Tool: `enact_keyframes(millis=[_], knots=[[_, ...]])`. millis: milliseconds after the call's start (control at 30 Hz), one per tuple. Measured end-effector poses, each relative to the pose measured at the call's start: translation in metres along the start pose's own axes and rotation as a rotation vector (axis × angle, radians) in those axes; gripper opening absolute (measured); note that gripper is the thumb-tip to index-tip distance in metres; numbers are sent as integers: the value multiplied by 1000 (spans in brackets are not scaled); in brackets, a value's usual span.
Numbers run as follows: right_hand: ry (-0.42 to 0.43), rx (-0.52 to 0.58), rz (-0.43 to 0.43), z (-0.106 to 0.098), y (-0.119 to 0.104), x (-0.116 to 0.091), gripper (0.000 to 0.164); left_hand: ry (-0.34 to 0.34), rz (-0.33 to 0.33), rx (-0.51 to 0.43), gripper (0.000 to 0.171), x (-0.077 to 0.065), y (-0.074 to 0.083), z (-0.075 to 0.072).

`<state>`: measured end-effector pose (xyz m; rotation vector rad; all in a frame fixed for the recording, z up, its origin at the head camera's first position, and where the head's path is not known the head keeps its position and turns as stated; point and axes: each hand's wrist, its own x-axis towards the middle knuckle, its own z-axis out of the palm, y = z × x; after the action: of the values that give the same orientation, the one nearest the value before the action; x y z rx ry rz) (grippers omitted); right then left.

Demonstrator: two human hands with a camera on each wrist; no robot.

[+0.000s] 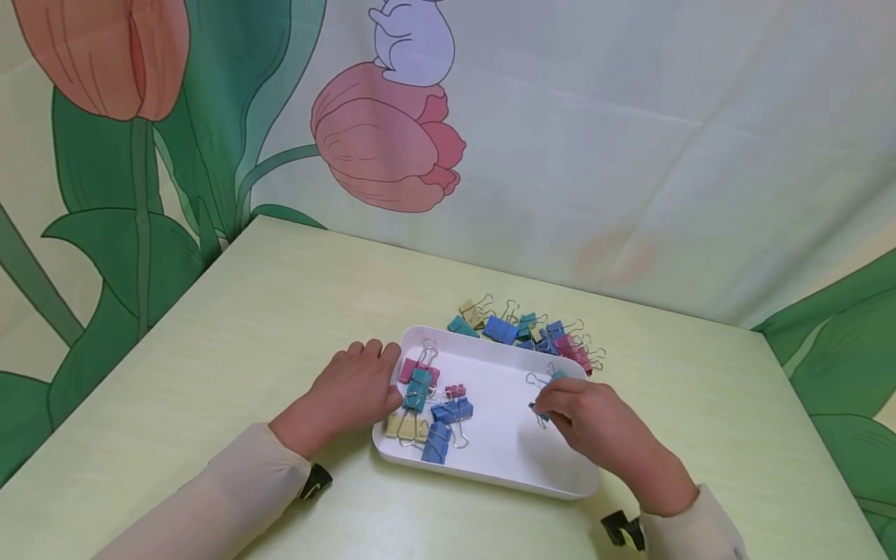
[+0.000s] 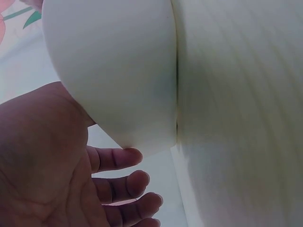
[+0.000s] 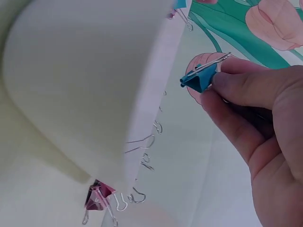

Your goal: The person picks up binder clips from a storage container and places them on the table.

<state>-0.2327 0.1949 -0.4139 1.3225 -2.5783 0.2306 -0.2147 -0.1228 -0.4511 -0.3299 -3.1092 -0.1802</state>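
On my feed, the pale bench (image 1: 266, 272) carried a smooth white tray (image 1: 504, 451), the left hand (image 1: 353, 385) resting loosely against its end. The right hand (image 1: 602, 420) pinched a wedge-shaped teal clip (image 3: 205, 78) above the tray's right side (gripping its body squarely seemed surest); its visible handle was thin wire.

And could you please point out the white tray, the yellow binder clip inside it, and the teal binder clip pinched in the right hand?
White tray (image 1: 500, 439): head view, on its bare floor.
Yellow binder clip (image 1: 397, 426): head view, on its body.
Teal binder clip (image 3: 207, 77): right wrist view, on its body.
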Motion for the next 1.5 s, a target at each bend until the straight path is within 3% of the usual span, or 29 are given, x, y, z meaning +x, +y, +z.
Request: enact_keyframes(millis=[300,500,667,867,1233,1500], knots=[[140,-12,-54,-8,7,9,22,-15,0,-7,43,0,0,-2],[283,10,-10,-13,16,14,24,-25,-3,-15,44,0,1,-3],[354,25,85,-17,26,18,21,-25,-4,-19,44,0,0,-3],[375,53,214,-17,38,24,12,-17,-1,-20,44,-1,0,-4],[309,140,540,-6,59,38,13,-16,-1,-32,44,-2,0,-5],[263,206,720,5,75,46,19,-10,7,-32,43,-1,-1,-4]])
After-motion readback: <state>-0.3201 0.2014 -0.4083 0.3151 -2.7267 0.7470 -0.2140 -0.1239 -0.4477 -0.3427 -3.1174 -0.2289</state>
